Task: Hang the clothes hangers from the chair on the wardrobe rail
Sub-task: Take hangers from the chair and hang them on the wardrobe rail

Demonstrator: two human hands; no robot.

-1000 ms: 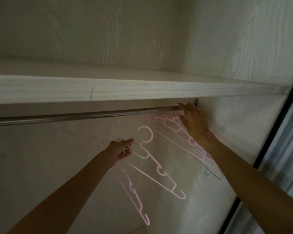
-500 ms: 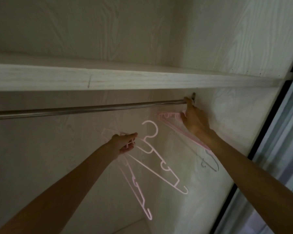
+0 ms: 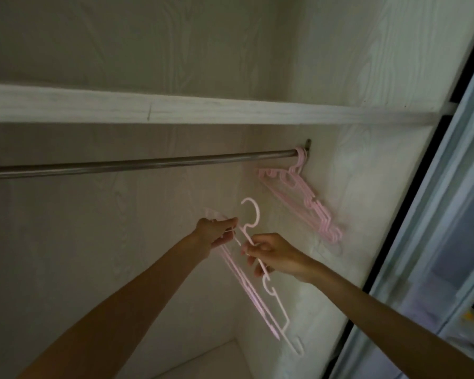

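A metal wardrobe rail (image 3: pixel 148 164) runs across under a wooden shelf. At its far right end a small bunch of pink hangers (image 3: pixel 304 199) hangs by its hooks against the side wall. Below the rail my left hand (image 3: pixel 216 232) grips a bundle of pink hangers (image 3: pixel 246 288) by their top edge. My right hand (image 3: pixel 271 253) pinches the neck and shoulder of a pale pink hanger (image 3: pixel 251 214) at the front of that bundle, its hook pointing up. The chair is out of view.
The wooden shelf (image 3: pixel 203 112) sits just above the rail. The wardrobe's right side wall (image 3: pixel 367 187) is close behind the hung hangers. A sliding door frame (image 3: pixel 427 203) borders the right. The wardrobe floor (image 3: pixel 203 362) shows below.
My right hand has left the hangers hung at the rail's right end and come down to take hold of the front hanger in my left hand's bundle.
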